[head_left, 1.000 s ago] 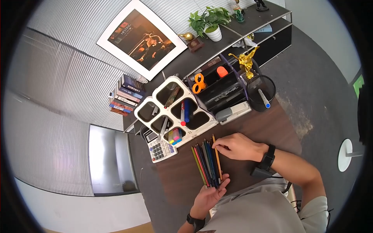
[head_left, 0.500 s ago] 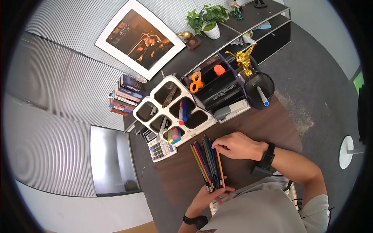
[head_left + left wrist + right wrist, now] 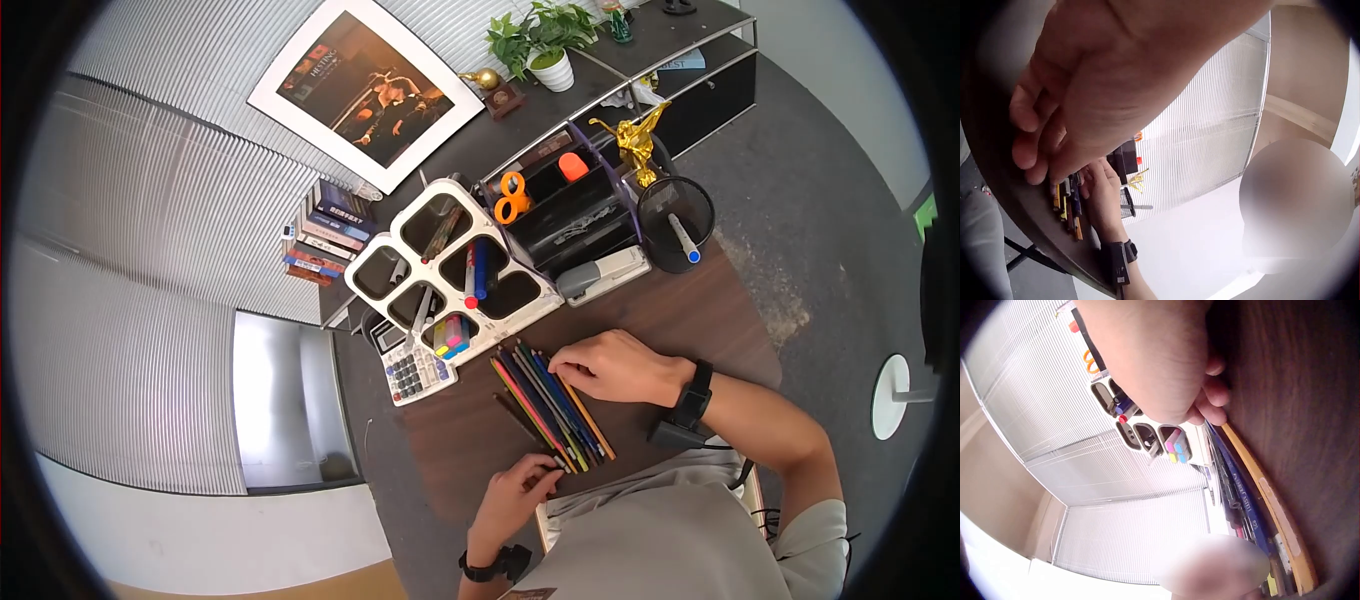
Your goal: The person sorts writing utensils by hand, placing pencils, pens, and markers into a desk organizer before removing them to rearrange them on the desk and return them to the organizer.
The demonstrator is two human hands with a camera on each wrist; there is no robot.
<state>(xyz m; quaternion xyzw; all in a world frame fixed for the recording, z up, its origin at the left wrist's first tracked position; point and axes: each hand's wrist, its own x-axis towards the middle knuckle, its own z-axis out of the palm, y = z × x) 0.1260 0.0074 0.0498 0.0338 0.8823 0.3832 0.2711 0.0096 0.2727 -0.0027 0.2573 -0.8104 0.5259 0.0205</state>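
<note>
Several coloured pencils (image 3: 548, 402) lie side by side in a slanted row on the brown table. A dark pencil (image 3: 518, 417) lies slightly apart on their left. My left hand (image 3: 513, 497) is at the lower ends of the row, fingers loosely bent, fingertips at the pencil ends. At the upper right end my right hand (image 3: 622, 370) rests with bent fingers against the pencil tips. In the right wrist view its fingertips meet the end of a yellow-orange pencil (image 3: 1266, 487), beside a blue pencil (image 3: 1238, 481). The left wrist view shows the pencil ends (image 3: 1069, 215) below the left fingers.
Beyond the pencils stands a white organizer (image 3: 510, 325) with markers and highlighters. A calculator (image 3: 418, 375) is at its left; a stapler (image 3: 603, 275), a black tray (image 3: 580, 225) and a mesh cup (image 3: 676, 225) with a marker are to the right.
My left hand has come off from under the pencils' lower ends and moved to their left side. The row now slants more, with the dark pencil apart. My right hand has barely moved.
</note>
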